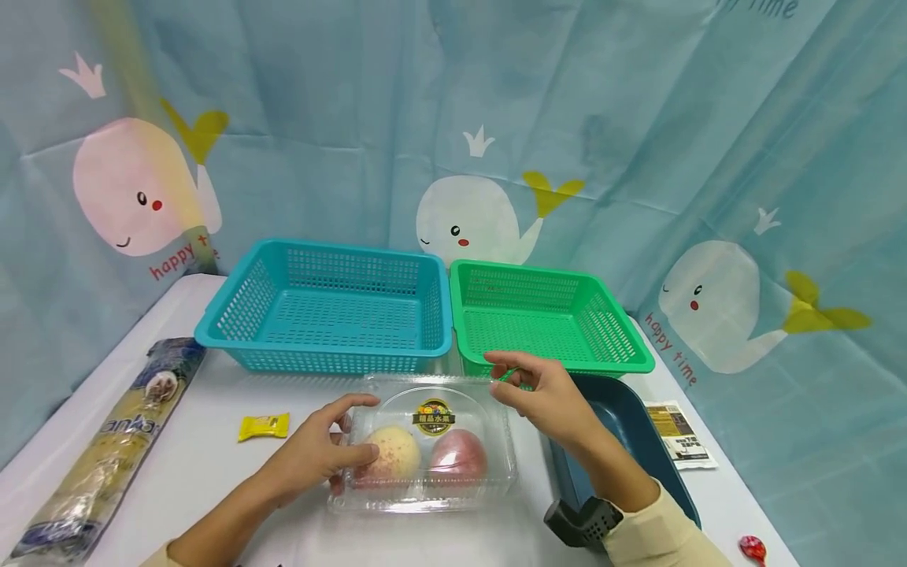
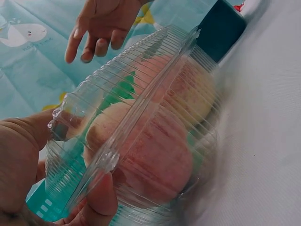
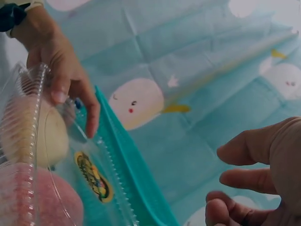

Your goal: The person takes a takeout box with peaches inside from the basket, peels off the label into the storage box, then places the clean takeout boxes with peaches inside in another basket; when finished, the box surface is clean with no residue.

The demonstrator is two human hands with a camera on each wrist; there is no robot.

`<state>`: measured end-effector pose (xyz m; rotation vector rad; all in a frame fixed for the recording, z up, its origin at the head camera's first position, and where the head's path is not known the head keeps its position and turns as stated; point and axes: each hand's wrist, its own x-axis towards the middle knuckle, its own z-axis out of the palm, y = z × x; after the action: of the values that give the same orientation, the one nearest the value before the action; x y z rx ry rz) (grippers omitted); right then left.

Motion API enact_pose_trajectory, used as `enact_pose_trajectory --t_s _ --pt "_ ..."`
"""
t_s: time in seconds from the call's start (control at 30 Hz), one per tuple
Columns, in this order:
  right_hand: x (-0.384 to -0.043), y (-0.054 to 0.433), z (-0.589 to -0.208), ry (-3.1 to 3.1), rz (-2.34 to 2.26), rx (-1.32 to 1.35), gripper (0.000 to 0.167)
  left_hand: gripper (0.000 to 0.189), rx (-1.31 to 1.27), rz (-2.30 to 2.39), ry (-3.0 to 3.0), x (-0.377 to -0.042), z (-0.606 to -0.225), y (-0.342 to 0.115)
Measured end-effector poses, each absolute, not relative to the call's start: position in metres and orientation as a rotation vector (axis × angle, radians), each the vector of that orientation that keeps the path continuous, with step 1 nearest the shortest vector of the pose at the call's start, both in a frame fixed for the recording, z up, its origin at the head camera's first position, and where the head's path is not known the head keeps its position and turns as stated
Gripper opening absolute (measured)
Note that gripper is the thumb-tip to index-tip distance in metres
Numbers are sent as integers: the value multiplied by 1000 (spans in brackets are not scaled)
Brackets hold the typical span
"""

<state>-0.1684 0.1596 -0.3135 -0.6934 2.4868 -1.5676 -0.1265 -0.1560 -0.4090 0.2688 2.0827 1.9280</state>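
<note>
A clear plastic clamshell fruit box (image 1: 496,441) lies in front of me in the head view, its hinged lid bearing a black and gold label (image 1: 434,417). Inside are two peaches, one pale yellow and pink (image 1: 395,452), the other deeper pink (image 1: 459,457). My left hand (image 1: 312,453) grips the box's left side, thumb on the front and fingers round the edge; the left wrist view shows the box tilted. Beside the upper right corner, my right hand (image 1: 549,402) hovers with loosely bent fingers, holding nothing. In the right wrist view its fingers (image 3: 249,180) stand apart from the box.
Behind the box stand a blue basket (image 1: 326,348) and a green basket (image 1: 553,365). A dark blue tray (image 1: 602,409) lies under my right forearm. A yellow wrapped candy (image 1: 264,426) and a long pack (image 1: 116,441) lie left; a small packet (image 1: 682,437) and red lollipop (image 1: 753,549) right.
</note>
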Motion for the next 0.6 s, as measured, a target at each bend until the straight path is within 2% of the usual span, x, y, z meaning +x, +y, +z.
enact_pose_trajectory --t_s 0.17,0.6 --pt "-182 145 -321 2440 -1521 -754 31 69 275 1922 2084 -126 -409 -156" --pt "-201 112 -339 2375 -1372 -771 29 70 268 1915 2094 -125 -409 -155"
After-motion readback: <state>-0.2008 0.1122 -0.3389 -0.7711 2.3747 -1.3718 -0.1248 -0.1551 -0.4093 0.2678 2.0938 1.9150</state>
